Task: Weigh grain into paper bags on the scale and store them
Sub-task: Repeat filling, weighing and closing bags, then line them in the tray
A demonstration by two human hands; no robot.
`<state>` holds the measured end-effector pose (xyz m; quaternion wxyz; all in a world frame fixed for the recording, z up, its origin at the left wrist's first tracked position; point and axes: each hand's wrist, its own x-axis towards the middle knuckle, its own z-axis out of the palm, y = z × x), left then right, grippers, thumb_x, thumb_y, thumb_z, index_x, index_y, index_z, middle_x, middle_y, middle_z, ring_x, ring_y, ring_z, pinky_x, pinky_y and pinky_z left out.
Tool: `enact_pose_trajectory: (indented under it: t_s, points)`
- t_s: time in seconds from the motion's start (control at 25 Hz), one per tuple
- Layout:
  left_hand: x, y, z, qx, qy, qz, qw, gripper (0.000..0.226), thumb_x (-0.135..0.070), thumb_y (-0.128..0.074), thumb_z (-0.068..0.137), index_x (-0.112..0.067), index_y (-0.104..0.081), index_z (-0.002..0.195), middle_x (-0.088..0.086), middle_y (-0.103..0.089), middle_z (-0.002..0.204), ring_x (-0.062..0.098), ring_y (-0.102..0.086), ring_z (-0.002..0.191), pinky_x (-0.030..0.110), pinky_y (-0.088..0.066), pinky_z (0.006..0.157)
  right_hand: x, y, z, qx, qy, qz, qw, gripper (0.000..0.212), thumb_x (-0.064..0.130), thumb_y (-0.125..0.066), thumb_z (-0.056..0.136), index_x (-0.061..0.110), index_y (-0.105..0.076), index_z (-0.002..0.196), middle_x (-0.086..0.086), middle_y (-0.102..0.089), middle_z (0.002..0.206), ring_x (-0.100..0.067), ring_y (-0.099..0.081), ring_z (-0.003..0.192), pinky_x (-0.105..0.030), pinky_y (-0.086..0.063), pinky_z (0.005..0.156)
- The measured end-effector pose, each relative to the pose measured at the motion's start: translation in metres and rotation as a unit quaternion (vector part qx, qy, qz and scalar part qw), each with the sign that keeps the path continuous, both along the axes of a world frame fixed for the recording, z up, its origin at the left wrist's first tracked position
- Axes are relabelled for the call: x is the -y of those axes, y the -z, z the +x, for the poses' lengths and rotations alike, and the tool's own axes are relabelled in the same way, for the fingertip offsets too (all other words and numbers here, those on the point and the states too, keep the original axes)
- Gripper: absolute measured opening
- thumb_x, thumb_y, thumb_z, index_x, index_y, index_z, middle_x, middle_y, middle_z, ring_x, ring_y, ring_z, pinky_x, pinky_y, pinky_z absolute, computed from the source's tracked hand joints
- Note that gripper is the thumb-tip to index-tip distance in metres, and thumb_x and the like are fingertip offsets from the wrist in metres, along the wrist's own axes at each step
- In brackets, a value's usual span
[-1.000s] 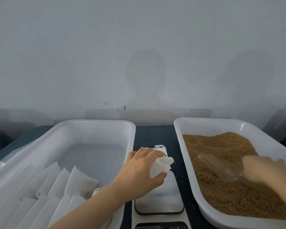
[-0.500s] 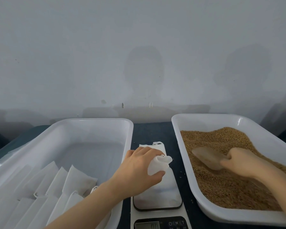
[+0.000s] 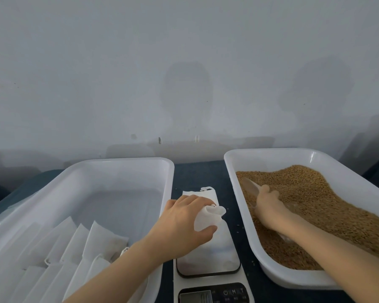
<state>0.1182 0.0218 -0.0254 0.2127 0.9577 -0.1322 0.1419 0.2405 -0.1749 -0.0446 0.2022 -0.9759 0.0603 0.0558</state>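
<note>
The grain tray [image 3: 315, 157] sits under the right hand [image 3: 269, 206], and the loose brown grain [image 3: 319, 204] heaped round it will likely flow and spill, so it wants scooping. The storage tray [image 3: 118, 164], left of the left hand [image 3: 184, 221], holds white bags [image 3: 101, 239] in rows. Below that hand is the scale [image 3: 208, 262]. Its fingers and thumb curl round the paper bag [image 3: 208, 218] just under the mouth; it looks thin, light and limp, best held at the rim. The right hand grips the stiff-looking scoop [image 3: 251, 186], blade beyond its fingers.
</note>
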Motion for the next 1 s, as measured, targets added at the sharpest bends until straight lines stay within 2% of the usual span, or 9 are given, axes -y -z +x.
enact_pose_trajectory:
  t_s: [0.12, 0.2, 0.32, 0.44, 0.52, 0.68, 0.8, 0.92, 1.0]
  points:
    - [-0.001, 0.0, 0.001, -0.001, 0.001, 0.006, 1.0, 0.043, -0.049, -0.058, 0.086, -0.039, -0.046, 0.126, -0.023, -0.048, 0.126, -0.002, -0.037, 0.116, 0.018, -0.019, 0.1, -0.004, 0.006, -0.003, 0.015, 0.004, 0.005, 1.0, 0.043, 0.028, -0.023, 0.1, -0.001, -0.028, 0.132, -0.016, -0.05, 0.091, -0.026, -0.05, 0.071, -0.033, -0.034, 0.057]
    - [0.0, 0.0, 0.001, -0.004, 0.002, 0.01, 1.0, 0.043, -0.049, -0.057, 0.086, -0.039, -0.046, 0.126, -0.023, -0.049, 0.126, -0.002, -0.037, 0.116, 0.018, -0.019, 0.099, 0.002, 0.001, -0.009, -0.01, -0.013, 0.037, 0.999, 0.044, 0.024, -0.039, 0.098, -0.003, -0.027, 0.131, -0.015, -0.055, 0.094, -0.025, -0.056, 0.076, -0.029, -0.039, 0.057]
    - [0.001, 0.0, 0.001, -0.015, -0.002, 0.006, 1.0, 0.045, -0.051, -0.057, 0.086, -0.04, -0.045, 0.128, -0.023, -0.048, 0.129, -0.002, -0.037, 0.118, 0.019, -0.019, 0.101, 0.02, -0.016, -0.014, -0.07, -0.007, 0.16, 0.985, 0.06, 0.024, -0.058, 0.092, -0.002, -0.025, 0.134, -0.01, -0.062, 0.081, -0.015, -0.056, 0.053, -0.018, -0.038, 0.037]
    - [0.0, 0.0, 0.002, -0.025, -0.006, 0.003, 1.0, 0.049, -0.052, -0.057, 0.085, -0.041, -0.043, 0.13, -0.022, -0.046, 0.133, -0.003, -0.034, 0.117, 0.02, -0.019, 0.1, 0.036, -0.032, -0.016, -0.126, -0.004, 0.238, 0.963, 0.055, 0.029, -0.069, 0.083, -0.006, -0.046, 0.118, -0.007, -0.066, 0.056, -0.014, -0.055, 0.04, -0.02, -0.043, 0.04]
    - [0.0, 0.0, 0.002, -0.041, -0.011, -0.003, 0.999, 0.05, -0.053, -0.058, 0.085, -0.043, -0.041, 0.131, -0.023, -0.045, 0.134, -0.009, -0.028, 0.105, 0.019, -0.019, 0.096, 0.044, -0.036, -0.018, -0.132, -0.01, 0.235, 0.963, 0.047, 0.029, -0.072, 0.081, -0.005, -0.053, 0.108, -0.003, -0.064, 0.048, -0.013, -0.055, 0.037, -0.018, -0.043, 0.039]
    - [0.0, 0.0, 0.002, -0.059, -0.018, -0.015, 0.998, 0.052, -0.053, -0.058, 0.084, -0.043, -0.041, 0.131, -0.021, -0.047, 0.131, -0.005, -0.03, 0.101, 0.018, -0.021, 0.094, 0.057, -0.043, -0.029, -0.056, -0.049, 0.218, 0.973, 0.025, 0.027, -0.068, 0.083, 0.006, -0.061, 0.094, -0.003, -0.069, 0.058, -0.011, -0.063, 0.046, -0.02, -0.048, 0.044]
    - [-0.002, 0.0, 0.005, -0.091, -0.036, -0.055, 0.994, 0.055, -0.055, -0.06, 0.081, -0.043, -0.041, 0.132, -0.017, -0.049, 0.128, 0.002, -0.038, 0.105, 0.023, -0.033, 0.096, 0.072, -0.05, -0.044, 0.037, -0.102, 0.134, 0.985, 0.016, 0.034, -0.066, 0.083, 0.019, -0.061, 0.087, 0.003, -0.068, 0.075, -0.009, -0.064, 0.058, -0.017, -0.046, 0.046]
    - [-0.003, -0.001, 0.006, -0.118, -0.045, -0.079, 0.989, 0.058, -0.055, -0.062, 0.08, -0.043, -0.041, 0.132, -0.015, -0.049, 0.127, 0.011, -0.047, 0.114, 0.032, -0.043, 0.1, 0.089, -0.066, -0.059, 0.075, -0.156, 0.075, 0.982, 0.012, 0.036, -0.065, 0.081, 0.032, -0.059, 0.091, 0.016, -0.063, 0.089, -0.003, -0.063, 0.071, -0.019, -0.05, 0.059]
    - [-0.003, -0.001, 0.006, -0.122, -0.045, -0.084, 0.988, 0.058, -0.054, -0.063, 0.08, -0.042, -0.042, 0.132, -0.014, -0.049, 0.129, 0.01, -0.047, 0.112, 0.031, -0.043, 0.099, 0.097, -0.077, -0.066, 0.09, -0.193, 0.043, 0.976, 0.014, 0.038, -0.065, 0.079, 0.041, -0.058, 0.091, 0.023, -0.062, 0.093, 0.005, -0.058, 0.078, -0.016, -0.046, 0.068]
